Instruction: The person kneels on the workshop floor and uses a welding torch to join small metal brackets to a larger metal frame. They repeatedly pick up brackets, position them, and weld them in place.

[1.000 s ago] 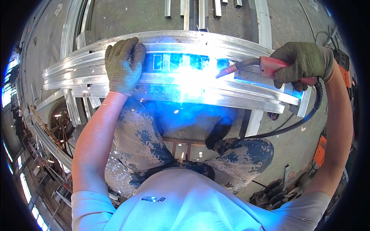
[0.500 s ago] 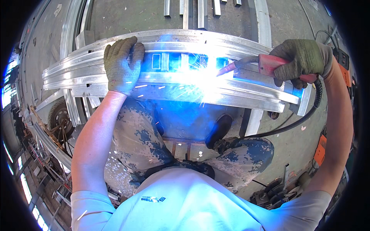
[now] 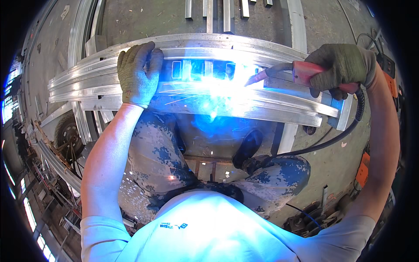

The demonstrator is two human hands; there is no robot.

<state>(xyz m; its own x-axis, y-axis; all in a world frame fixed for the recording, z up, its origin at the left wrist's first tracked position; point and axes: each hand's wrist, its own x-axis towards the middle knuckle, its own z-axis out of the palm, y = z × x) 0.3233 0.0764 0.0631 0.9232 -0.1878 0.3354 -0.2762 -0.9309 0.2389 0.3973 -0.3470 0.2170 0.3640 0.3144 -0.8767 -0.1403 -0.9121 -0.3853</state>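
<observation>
My right hand (image 3: 338,67), in a dull green work glove, is closed round the red handle of a welding torch (image 3: 307,73). The torch's nozzle points left at a glaring white-blue arc on long silvery metal profiles (image 3: 279,105). Glare hides the exact spot where the tip meets the metal. My left hand (image 3: 139,76), gloved alike, lies across the profiles left of the arc, with its thumb apart and its fingers stretched toward the far rail (image 3: 196,41). Between the rails, short cross pieces show through the blue light. Sparks fly left and down from the arc.
A black torch cable (image 3: 349,130) curves from the handle toward my feet. My knees and shoes (image 3: 248,146) are close below the metal. More metal bars (image 3: 229,17) lie on the floor beyond. At the left stands a wheel (image 3: 67,131); orange equipment (image 3: 363,170) is at the right.
Both hands and the torch have stayed almost still. The arc glare and smoke have changed shape, and the sparks now streak more to the left.
</observation>
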